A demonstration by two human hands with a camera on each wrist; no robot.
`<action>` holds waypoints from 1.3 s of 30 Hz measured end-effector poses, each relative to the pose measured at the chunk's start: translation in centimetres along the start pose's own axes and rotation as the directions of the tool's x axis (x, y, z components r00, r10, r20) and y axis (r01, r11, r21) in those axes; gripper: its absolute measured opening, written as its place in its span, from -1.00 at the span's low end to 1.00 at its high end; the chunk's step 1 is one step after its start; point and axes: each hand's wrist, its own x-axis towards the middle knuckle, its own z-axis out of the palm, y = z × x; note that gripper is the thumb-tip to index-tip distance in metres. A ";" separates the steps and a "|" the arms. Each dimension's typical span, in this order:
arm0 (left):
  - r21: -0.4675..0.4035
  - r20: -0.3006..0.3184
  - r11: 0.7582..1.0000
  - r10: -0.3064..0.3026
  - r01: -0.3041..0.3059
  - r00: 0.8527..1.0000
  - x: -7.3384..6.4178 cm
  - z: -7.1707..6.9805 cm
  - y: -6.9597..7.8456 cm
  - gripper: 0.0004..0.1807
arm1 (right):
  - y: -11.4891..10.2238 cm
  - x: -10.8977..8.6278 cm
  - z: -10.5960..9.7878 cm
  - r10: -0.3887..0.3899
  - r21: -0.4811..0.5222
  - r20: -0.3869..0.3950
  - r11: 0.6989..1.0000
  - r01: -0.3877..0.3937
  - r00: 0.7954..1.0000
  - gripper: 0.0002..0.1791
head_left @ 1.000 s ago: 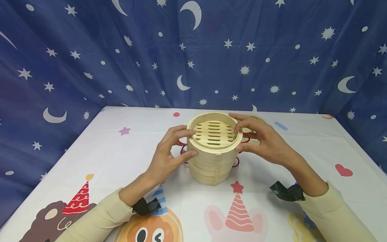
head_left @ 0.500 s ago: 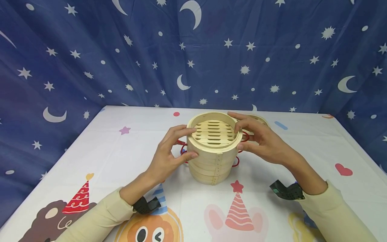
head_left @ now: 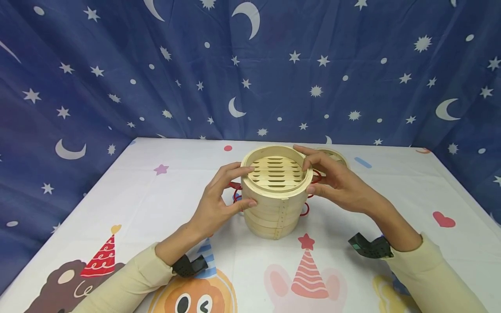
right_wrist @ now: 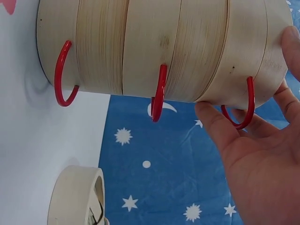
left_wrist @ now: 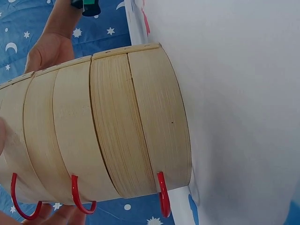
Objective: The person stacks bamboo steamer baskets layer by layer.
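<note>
A stack of three round bamboo steamer baskets (head_left: 262, 224) stands upright on the cloth, with red loop handles (right_wrist: 61, 75) down its sides. The top steamer basket (head_left: 278, 191) is uncovered and shows a slatted floor. My left hand (head_left: 219, 191) grips its left side, fingertips over the rim and thumb against the outer wall. From the right, my right hand (head_left: 340, 182) holds the same tier, an index fingertip at the inner rim and the thumb low on the outside. In the right wrist view, fingers curl around the tier near a red handle.
Behind my right hand, partly hidden, lies a round bamboo piece (head_left: 335, 154) with something inside its ring. A white cloth (head_left: 180, 204) with cartoon prints covers the table. A blue star-and-moon curtain (head_left: 176, 78) closes off the back and sides.
</note>
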 end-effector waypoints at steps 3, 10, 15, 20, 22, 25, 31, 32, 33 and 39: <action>0.001 -0.002 1.000 0.008 -0.008 1.000 0.0 0.0 -0.1 -0.27 | 0.1 0.0 0.0 -0.006 0.020 0.005 1.000 0.005 1.000 -0.63; 0.002 -0.009 1.000 0.017 -0.017 1.000 -0.1 0.1 -0.2 -0.28 | 0.0 -0.1 0.1 -0.002 0.011 0.005 1.000 0.002 1.000 -0.61; -0.001 -0.013 1.000 0.022 -0.022 1.000 -0.1 0.1 -0.2 -0.34 | -0.1 -0.3 -0.3 0.011 -0.079 -0.006 0.997 -0.011 1.000 -0.55; -0.008 -0.021 1.000 0.026 -0.026 0.999 -0.1 0.2 -0.1 -0.31 | -0.4 -0.8 -2.0 -0.005 -0.188 -0.060 0.982 -0.007 0.998 -0.45; -0.011 -0.023 1.000 0.019 -0.020 1.000 -0.1 0.2 -0.1 -0.28 | -0.4 -1.1 -3.1 -0.016 -0.248 -0.100 0.969 -0.010 0.995 -0.43; -0.024 -0.025 1.000 0.010 -0.010 1.000 -0.1 0.2 -0.2 -0.27 | -0.2 -1.9 -4.8 -0.010 -0.342 -0.193 0.938 -0.057 0.981 -0.40; -0.085 -0.029 0.996 -0.018 0.015 0.999 -0.2 0.2 -0.2 -0.28 | 1.5 -3.5 -7.3 0.021 -0.330 -0.343 0.933 -0.142 0.939 -0.47; -0.097 -0.029 0.995 -0.022 0.019 0.999 -0.2 0.2 -0.2 -0.28 | 2.0 -3.7 -7.6 0.033 -0.321 -0.358 0.934 -0.157 0.933 -0.49; -0.109 -0.030 0.994 -0.024 0.021 0.999 -0.2 0.3 -0.2 -0.29 | 2.4 -3.9 -7.8 0.050 -0.317 -0.373 0.932 -0.177 0.927 -0.52; -0.132 -0.040 0.991 -0.018 0.013 0.999 -0.2 0.3 -0.1 -0.29 | 5.1 -5.0 -8.7 0.194 -0.317 -0.439 0.880 -0.353 0.878 -0.61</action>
